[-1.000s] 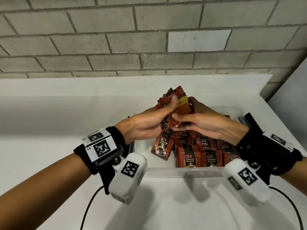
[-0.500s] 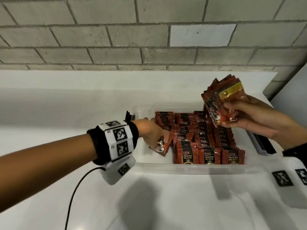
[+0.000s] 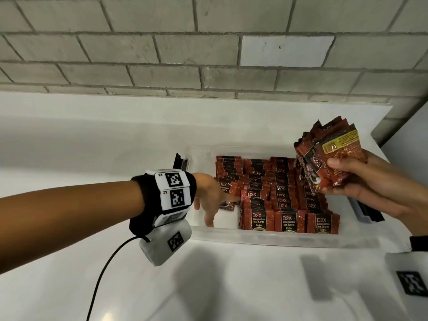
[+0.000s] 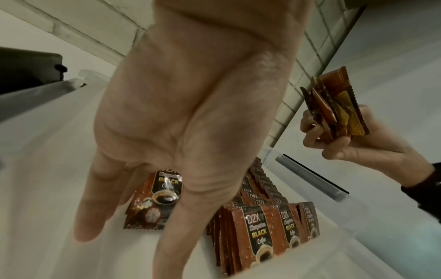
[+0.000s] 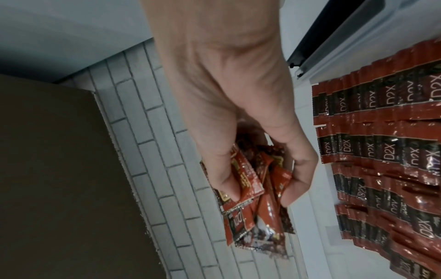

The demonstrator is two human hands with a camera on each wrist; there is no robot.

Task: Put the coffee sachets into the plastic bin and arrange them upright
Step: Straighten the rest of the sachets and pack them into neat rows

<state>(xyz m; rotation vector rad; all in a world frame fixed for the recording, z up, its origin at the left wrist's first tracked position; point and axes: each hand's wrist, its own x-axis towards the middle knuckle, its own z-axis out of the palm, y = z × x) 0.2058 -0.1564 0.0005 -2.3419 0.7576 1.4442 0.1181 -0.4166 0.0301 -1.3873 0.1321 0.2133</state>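
A clear plastic bin [image 3: 278, 239] sits on the white counter, with several rows of red D2X coffee sachets [image 3: 287, 200] standing upright in its middle and right. One loose sachet [image 3: 228, 205] leans in the bin's bare left part. My left hand [image 3: 213, 200] reaches down there with straight fingers just in front of the loose sachet [image 4: 155, 200]; no grip on it shows. Up over the bin's right end, my right hand [image 3: 361, 181] grips a bundle of sachets [image 3: 331, 154], thumb and fingers pinching the bundle [image 5: 257, 207].
A grey brick wall [image 3: 208, 54] rises behind the counter. A black and blue-grey latch piece [image 3: 368, 212] lies along the bin's right side, and a black part [image 3: 180, 162] stands at its left corner. A cable [image 3: 104, 274] hangs from my left wrist.
A second ago both hands held the bundle above the bin. My left hand let go and dropped into the bin's left part. My right hand carried the bundle to the right.
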